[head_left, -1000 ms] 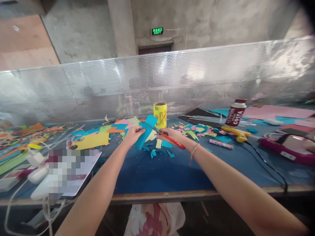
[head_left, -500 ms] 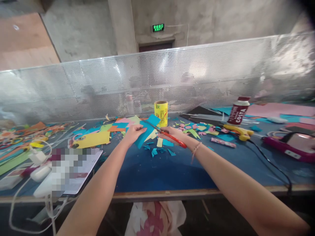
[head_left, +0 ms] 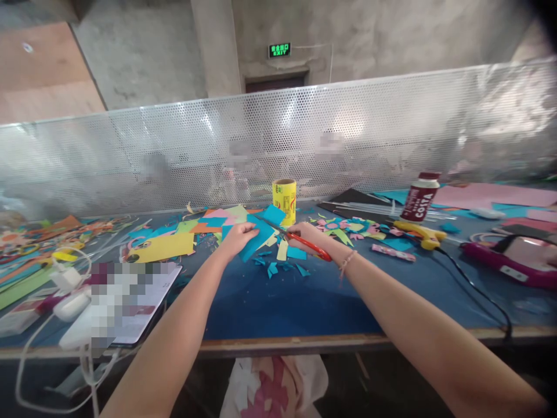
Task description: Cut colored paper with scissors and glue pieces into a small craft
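Observation:
Between the thumb and fingers of my left hand (head_left: 241, 239) is a piece of blue paper (head_left: 260, 235), raised above the table. My right hand (head_left: 305, 235) is wrapped round the orange-red handles of a pair of scissors (head_left: 310, 246). The dark blades point left and lie across the blue paper, near its upper right part. Below the paper, small blue paper scraps (head_left: 272, 270) are scattered on the blue tabletop (head_left: 282, 310). A yellow tape roll (head_left: 284, 200) stands upright just behind the scissors.
Coloured paper sheets and offcuts (head_left: 172, 247) lie to the left, beside a tablet (head_left: 145, 313) with white cables. To the right are a yellow glue gun (head_left: 420, 234) with a black cord, a Costa bottle (head_left: 420, 197) and a purple case (head_left: 507, 264). Behind stands a perforated metal screen (head_left: 174, 157).
The blue paper in my left hand has shifted and turned slightly against the blades. My right hand and the scissors have barely moved.

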The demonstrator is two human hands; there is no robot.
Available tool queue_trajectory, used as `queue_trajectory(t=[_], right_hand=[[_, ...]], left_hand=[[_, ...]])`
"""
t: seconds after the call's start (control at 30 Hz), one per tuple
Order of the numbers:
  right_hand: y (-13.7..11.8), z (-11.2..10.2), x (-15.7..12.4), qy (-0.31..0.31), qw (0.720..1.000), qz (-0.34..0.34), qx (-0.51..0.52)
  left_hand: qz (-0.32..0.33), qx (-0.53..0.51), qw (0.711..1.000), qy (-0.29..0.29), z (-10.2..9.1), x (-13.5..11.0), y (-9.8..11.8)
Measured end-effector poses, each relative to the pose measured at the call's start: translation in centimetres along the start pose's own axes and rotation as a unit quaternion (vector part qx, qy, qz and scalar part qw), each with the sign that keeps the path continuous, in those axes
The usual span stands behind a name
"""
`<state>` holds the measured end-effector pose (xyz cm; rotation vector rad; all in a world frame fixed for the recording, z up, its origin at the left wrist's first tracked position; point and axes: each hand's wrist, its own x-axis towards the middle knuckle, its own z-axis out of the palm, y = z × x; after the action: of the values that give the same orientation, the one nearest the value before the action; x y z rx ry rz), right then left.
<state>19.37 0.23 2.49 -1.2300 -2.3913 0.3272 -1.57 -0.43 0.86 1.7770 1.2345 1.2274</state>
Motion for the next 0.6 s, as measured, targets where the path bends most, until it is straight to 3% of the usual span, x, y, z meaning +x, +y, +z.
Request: queue_trajectory(t=[0.17,0.6], right_hand=[[-0.32,-0.04,0.03,-0.023,1.000,0.001,-0.012],[-0.54,0.45,-0.15,-0.009,1.000,-0.012,-0.014]], left_hand=[[-0.002,0.013,1.000,-0.008,-0.07,0.07,-0.06],[-0.010,0.042,0.999,-0.028,0.04,-0.15,0.15]])
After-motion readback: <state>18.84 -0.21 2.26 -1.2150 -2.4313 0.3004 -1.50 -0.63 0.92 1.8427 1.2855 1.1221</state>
